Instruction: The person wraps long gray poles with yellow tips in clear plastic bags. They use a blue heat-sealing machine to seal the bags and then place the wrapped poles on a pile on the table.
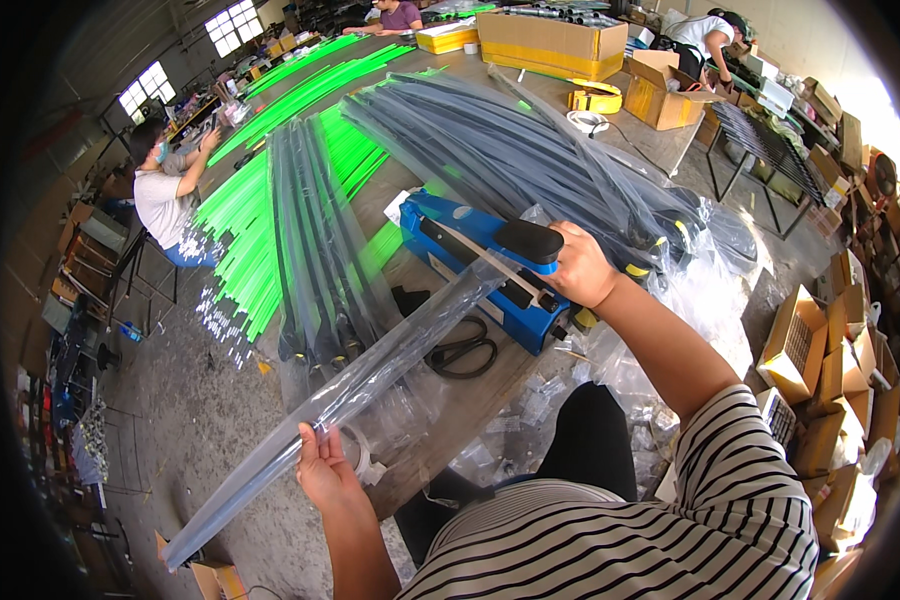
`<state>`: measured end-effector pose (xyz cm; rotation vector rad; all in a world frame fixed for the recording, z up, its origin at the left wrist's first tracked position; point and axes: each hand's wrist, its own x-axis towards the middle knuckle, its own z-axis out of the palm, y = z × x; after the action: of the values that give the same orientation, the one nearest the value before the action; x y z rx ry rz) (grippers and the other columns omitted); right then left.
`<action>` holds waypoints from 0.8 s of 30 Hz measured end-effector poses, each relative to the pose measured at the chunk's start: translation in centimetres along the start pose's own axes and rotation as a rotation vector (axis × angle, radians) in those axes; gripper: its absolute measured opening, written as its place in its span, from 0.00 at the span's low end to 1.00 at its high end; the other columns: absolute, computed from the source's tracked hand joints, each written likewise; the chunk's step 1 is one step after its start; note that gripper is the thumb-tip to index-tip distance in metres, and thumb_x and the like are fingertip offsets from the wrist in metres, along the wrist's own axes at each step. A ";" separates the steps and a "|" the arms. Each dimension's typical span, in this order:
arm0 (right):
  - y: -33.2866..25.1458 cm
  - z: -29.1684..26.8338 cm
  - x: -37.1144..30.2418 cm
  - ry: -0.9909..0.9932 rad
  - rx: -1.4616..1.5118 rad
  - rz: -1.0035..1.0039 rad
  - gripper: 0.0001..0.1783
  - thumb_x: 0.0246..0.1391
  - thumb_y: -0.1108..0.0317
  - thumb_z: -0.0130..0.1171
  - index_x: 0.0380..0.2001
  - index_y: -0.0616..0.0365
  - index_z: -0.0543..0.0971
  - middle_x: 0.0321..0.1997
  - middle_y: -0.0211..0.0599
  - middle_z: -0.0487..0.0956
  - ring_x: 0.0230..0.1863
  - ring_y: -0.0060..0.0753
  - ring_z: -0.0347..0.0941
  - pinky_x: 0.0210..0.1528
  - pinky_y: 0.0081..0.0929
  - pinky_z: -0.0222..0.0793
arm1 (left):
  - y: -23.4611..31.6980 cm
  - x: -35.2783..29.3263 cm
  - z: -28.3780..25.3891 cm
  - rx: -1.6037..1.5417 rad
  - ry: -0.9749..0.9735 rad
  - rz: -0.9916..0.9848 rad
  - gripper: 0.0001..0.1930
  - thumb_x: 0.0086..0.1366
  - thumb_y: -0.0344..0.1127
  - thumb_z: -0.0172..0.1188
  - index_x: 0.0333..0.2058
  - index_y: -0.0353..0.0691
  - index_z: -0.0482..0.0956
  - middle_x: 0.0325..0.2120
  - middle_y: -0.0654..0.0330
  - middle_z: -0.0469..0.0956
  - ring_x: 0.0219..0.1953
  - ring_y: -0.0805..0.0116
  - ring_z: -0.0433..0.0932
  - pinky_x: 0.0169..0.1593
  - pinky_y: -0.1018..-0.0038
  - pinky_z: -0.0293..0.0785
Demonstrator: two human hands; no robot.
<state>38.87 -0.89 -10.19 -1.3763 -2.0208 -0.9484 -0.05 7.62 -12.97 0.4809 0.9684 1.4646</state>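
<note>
A long clear plastic sleeve [370, 375] runs slantwise from the lower left up to a blue hand sealer [435, 228] on the table. My left hand [328, 468] pinches the sleeve near its middle, thumb on top. The sleeve's upper end lies across the sealer's bar. Closed around the right side of the sealer's black handle [528, 241] is my right hand [582, 266]; its fingertips are partly hidden. Black-handled scissors [462, 350] lie below the sealer, partly behind the sleeve. A roll of tape [355, 452] sits beside my left hand, at the table edge.
Plastic-wrapped dark rods [315, 220] and green rods [240, 265] cover the table's left and far side; more wrapped rods [490, 140] lie beyond the sealer. Cardboard boxes [550, 45] stand at the back. A seated person [170, 195] is at left; others work farther off.
</note>
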 end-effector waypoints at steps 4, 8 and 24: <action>-0.2 0.1 0.2 -0.050 -0.008 -0.036 0.12 0.22 0.69 0.54 0.19 0.56 0.76 0.33 0.34 0.73 0.38 0.38 0.68 0.40 0.32 0.64 | -0.1 -0.2 0.0 0.003 -0.011 0.025 0.11 0.56 0.31 0.59 0.35 0.32 0.72 0.34 0.57 0.75 0.36 0.70 0.74 0.42 0.76 0.72; 0.0 0.1 -0.2 -0.104 0.000 -0.020 0.14 0.24 0.69 0.55 0.24 0.56 0.77 0.37 0.36 0.73 0.39 0.38 0.67 0.41 0.32 0.63 | -0.2 -0.3 -0.1 0.009 -0.021 0.038 0.10 0.56 0.32 0.59 0.35 0.34 0.73 0.33 0.58 0.75 0.35 0.71 0.75 0.40 0.77 0.72; -0.1 -0.9 0.1 -0.312 -0.143 0.278 0.22 0.39 0.76 0.48 0.43 0.62 0.72 0.46 0.47 0.73 0.50 0.43 0.67 0.59 0.33 0.54 | -0.2 -1.1 0.0 0.021 -0.052 0.051 0.11 0.56 0.32 0.58 0.36 0.32 0.72 0.34 0.57 0.74 0.37 0.71 0.74 0.41 0.78 0.73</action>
<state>38.71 -1.54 -9.56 -1.9269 -1.9331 -0.8054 0.24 6.57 -12.80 0.5602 0.9375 1.4816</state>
